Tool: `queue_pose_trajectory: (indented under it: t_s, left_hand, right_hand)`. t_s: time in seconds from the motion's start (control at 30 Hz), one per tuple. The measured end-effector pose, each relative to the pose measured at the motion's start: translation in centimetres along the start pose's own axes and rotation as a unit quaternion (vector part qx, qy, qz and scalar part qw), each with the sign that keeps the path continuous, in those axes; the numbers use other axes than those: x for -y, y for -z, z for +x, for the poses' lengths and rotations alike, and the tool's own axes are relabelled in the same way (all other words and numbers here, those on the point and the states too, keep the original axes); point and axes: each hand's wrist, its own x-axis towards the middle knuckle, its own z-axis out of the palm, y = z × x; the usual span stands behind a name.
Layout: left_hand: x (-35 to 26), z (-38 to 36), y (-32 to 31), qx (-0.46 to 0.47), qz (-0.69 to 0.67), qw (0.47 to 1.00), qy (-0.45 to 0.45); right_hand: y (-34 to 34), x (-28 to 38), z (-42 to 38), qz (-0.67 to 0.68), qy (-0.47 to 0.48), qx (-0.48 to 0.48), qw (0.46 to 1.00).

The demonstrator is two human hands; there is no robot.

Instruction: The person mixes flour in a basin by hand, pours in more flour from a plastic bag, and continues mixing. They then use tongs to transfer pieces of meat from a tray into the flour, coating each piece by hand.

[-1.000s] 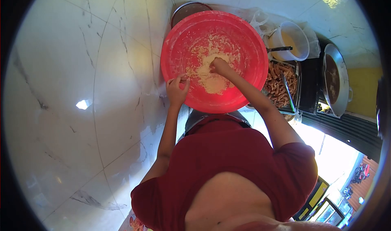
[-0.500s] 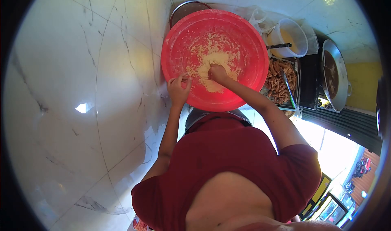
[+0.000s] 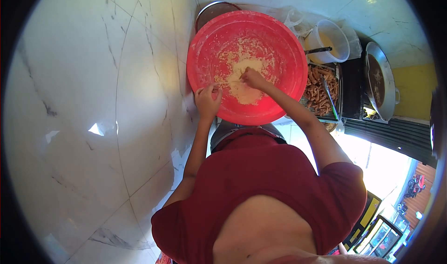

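Note:
A wide red plastic basin [image 3: 288,45] holds a pale yellow, flour-like powder [image 3: 249,96], heaped near the middle and scattered in crumbs over the bottom. Over that heap is my right hand [image 3: 253,78], fingers closed and pointing down-left into the powder; what they pinch is too small to make out. At the basin's lower left rim, my left hand [image 3: 209,101] reaches inward with its fingers curled and the thumb close to them. Whatever lies between those fingertips I cannot make out.
Right of the basin, a tray of brown fried strips [image 3: 319,89] holds tongs [image 3: 329,96]. Behind it stand a translucent tub [image 3: 333,40] and a black handle [image 3: 318,50]. Farther right is a wide pan of brown liquid [image 3: 376,80]. Marbled tile wall [image 3: 93,101] closes the left side.
My right hand has shifted slightly right and up over the powder. My left hand has moved a little to the right, still at the rim. The view has shifted slightly.

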Motion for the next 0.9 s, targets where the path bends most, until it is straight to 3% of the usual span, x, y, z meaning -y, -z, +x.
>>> queue_pose_trajectory:
  t_s: [0.13, 0.27, 0.43, 0.53, 0.63, 0.73, 0.83, 0.9]
  left_hand:
    - [-0.2, 0.1, 0.1, 0.008, -0.005, 1.0, 0.002]
    - [-0.1, 0.0, 0.1, 0.004, -0.003, 1.0, -0.001]
    - [-0.2, 0.1, 0.1, 0.007, 0.002, 1.0, 0.004]
    - [-0.1, 0.2, 0.0, 0.016, 0.007, 1.0, 0.009]
    - [-0.2, 0.3, 0.1, 0.019, 0.009, 1.0, 0.013]
    - [-0.3, 0.4, 0.1, 0.017, 0.012, 1.0, 0.011]
    - [-0.3, 0.2, 0.0, 0.011, 0.015, 1.0, 0.013]
    - [-0.2, 0.2, -0.1, 0.01, 0.015, 1.0, 0.018]
  right_hand:
    - [2.2, -1.4, -0.6, -0.073, -0.01, -0.102, 0.992]
    - [2.9, 0.6, -0.8, -0.078, -0.126, -0.085, 0.985]
    - [2.0, 3.9, -0.1, -0.136, -0.142, -0.052, 0.979]
    - [-0.2, 2.8, 0.5, -0.133, -0.134, -0.085, 0.978]
    - [-0.6, 2.2, 0.6, -0.015, -0.181, -0.066, 0.981]
    - [-1.5, 1.9, 0.7, -0.025, -0.154, -0.082, 0.984]
    - [-0.3, 1.9, 1.4, -0.016, -0.182, -0.032, 0.983]
    - [0.7, 1.3, 2.3, 0.039, -0.197, 0.05, 0.978]
